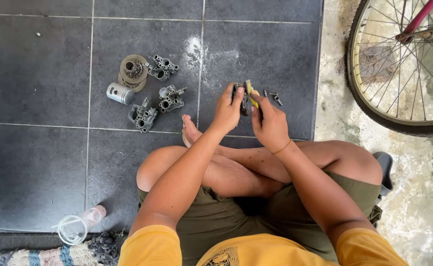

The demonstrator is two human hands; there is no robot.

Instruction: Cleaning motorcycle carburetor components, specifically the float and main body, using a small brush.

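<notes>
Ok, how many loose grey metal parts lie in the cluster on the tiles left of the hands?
5: piston, round gear piece, and three cast bodies. Smaller bits may be hidden beneath.

Yellow short-sleeved shirt, olive shorts, bare feet, thin band on right wrist.

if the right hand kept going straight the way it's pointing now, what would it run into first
Probably the small screws on the tile just beyond the right hand, which points up-frame gripping a yellow-handled tool. Depth is hard to judge; it might pass above them.
</notes>
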